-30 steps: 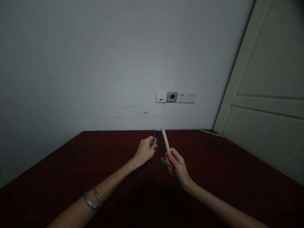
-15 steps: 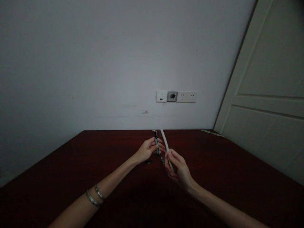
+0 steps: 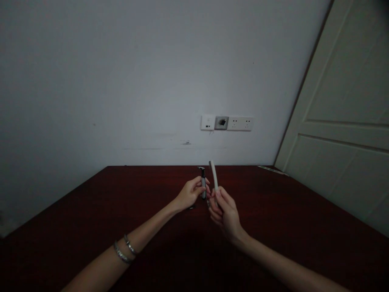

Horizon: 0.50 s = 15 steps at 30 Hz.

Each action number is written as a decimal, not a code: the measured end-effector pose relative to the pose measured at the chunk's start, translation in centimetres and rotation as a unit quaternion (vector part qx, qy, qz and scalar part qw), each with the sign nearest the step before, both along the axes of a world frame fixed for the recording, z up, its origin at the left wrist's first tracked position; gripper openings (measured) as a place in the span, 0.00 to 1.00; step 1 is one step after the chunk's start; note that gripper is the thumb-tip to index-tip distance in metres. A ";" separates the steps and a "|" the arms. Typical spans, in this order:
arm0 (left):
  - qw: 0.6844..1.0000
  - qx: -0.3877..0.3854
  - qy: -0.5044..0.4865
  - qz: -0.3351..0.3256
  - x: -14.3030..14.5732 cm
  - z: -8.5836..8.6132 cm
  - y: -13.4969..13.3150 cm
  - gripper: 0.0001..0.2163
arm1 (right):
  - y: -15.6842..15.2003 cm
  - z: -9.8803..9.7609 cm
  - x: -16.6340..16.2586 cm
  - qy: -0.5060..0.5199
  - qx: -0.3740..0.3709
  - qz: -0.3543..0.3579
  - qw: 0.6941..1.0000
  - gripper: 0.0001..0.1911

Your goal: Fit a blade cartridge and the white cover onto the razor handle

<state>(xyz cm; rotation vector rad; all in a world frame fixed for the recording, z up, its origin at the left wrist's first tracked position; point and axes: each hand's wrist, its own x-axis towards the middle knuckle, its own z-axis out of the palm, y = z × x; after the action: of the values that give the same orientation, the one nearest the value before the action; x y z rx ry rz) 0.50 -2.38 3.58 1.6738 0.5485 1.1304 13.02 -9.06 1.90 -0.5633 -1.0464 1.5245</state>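
My left hand (image 3: 191, 193) is closed around a small dark and silver stick-shaped object (image 3: 202, 181), held upright above the dark red table (image 3: 91, 227). My right hand (image 3: 223, 211) grips a white cylindrical tube (image 3: 214, 175), also upright, right beside the dark object. The two hands nearly touch. Two bracelets (image 3: 125, 250) sit on my left forearm. A small dark piece (image 3: 191, 208) lies on the table under my left hand; I cannot make out what it is.
The table stands against a white wall with a row of sockets (image 3: 226, 123). A cream door (image 3: 343, 121) stands at the right. A thin pale strip (image 3: 270, 169) lies at the table's far right corner.
The white tube has swung from tilted left to nearly upright and closer to the dark object. My left hand has turned the dark object upright, and the hands have drawn together.
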 end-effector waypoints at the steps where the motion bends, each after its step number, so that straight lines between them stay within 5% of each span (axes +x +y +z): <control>1: 1.000 0.008 0.001 0.003 0.0 -0.1 0.1 0.09 | 0.1 0.1 -0.1 0.006 -0.001 -0.009 1.000 0.19; 5: 0.999 0.010 -0.002 0.032 -0.2 -0.1 0.3 0.09 | 0.3 -0.2 -0.6 -0.019 -0.052 0.014 0.998 0.21; 11: 1.000 0.023 0.012 -0.003 -0.5 -0.1 0.2 0.08 | 0.8 0.7 -0.6 0.024 0.011 -0.011 1.000 0.19; 15: 1.000 0.006 0.005 0.009 -0.5 -0.5 0.2 0.08 | 0.9 0.7 -0.3 0.002 -0.022 0.023 0.999 0.20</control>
<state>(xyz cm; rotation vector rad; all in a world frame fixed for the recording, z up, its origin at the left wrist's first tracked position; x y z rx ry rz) 0.02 -2.21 3.10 1.6880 0.5661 1.1411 12.71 -8.12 2.57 -0.5700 -1.0312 1.5917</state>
